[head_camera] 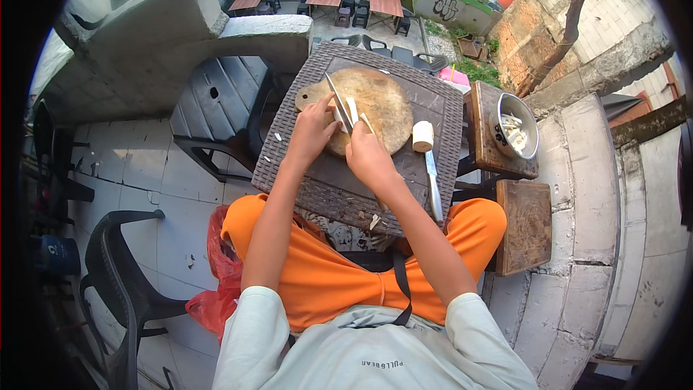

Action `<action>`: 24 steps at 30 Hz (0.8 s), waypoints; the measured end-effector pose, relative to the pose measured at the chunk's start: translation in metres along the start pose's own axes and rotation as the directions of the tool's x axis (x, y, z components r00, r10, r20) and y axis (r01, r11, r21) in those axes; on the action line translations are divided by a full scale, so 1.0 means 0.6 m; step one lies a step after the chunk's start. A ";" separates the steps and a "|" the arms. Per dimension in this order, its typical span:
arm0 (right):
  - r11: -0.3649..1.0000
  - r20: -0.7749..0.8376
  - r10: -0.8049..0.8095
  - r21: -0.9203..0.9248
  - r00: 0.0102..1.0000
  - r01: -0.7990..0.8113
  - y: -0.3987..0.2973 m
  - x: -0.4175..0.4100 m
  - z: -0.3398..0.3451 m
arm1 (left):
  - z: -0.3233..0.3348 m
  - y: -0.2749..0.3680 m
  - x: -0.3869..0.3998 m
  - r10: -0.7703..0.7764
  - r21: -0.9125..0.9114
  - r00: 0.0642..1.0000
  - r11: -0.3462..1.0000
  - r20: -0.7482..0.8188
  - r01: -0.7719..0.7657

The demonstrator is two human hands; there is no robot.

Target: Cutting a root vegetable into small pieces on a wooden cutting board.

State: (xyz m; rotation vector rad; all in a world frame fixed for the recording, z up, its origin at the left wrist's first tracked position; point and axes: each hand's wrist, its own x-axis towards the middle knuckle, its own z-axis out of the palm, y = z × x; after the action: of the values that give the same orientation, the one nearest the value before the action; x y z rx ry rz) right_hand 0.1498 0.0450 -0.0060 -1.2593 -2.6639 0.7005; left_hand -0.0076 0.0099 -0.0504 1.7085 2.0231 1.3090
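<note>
My right hand point(369, 153) grips a kitchen knife point(338, 96), its blade slanting up and away across a round wooden cutting board point(387, 103). On the left side of the blade, my left hand point(313, 131) steadies a piece of peeled white root point(339, 117), perhaps cassava, mostly hidden by the fingers. Cut white strips point(352, 110) lie on the board just right of the blade. To the board's right, a thick peeled root chunk point(423, 136) rests on the dark woven-pattern table point(279, 146). Below that chunk lies a second knife point(433, 190) with a metallic handle.
A metal bowl point(511, 102) of cut white pieces stands on a wooden stool point(482, 143) at right, with another wooden stool point(523, 227) nearer me. A black plastic stool point(222, 97) and chair point(116, 276) stand left. A red plastic bag point(222, 281) hangs beside my leg.
</note>
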 end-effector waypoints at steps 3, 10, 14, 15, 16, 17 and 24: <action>0.999 -0.048 -0.011 0.034 0.999 0.013 -0.004 -0.003 0.001 | 0.004 -0.001 0.000 -0.013 0.009 1.000 1.000 -0.009 0.013; 0.996 -0.025 -0.008 -0.088 1.000 0.005 -0.012 -0.007 0.011 | 0.009 0.004 0.001 -0.119 -0.100 0.992 0.988 -0.042 0.114; 0.981 0.024 0.044 -0.189 0.999 -0.039 -0.031 -0.008 0.015 | 0.018 -0.002 0.000 -0.093 -0.079 0.994 0.993 -0.061 0.089; 0.979 0.049 0.054 -0.199 0.997 -0.043 -0.035 -0.007 0.016 | 0.020 -0.003 0.000 -0.097 -0.077 0.993 0.993 -0.071 0.091; 0.979 0.055 0.055 -0.198 0.997 -0.043 -0.035 -0.005 0.016 | 0.021 -0.005 0.000 -0.101 -0.074 0.992 0.993 -0.080 0.095; 0.980 0.051 0.034 -0.196 0.998 -0.023 -0.034 -0.002 0.015 | 0.023 -0.006 -0.001 -0.106 -0.073 0.991 0.992 -0.078 0.100; 0.999 0.058 -0.032 -0.024 0.998 0.034 0.038 0.031 0.015 | 0.028 0.013 -0.004 -0.118 -0.016 0.989 0.993 -0.087 0.117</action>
State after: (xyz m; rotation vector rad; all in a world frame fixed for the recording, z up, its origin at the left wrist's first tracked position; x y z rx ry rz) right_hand 0.1510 0.0681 -0.0260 -1.2161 -2.7416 0.7112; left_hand 0.0095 0.0156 -0.0556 1.5264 2.1243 1.3761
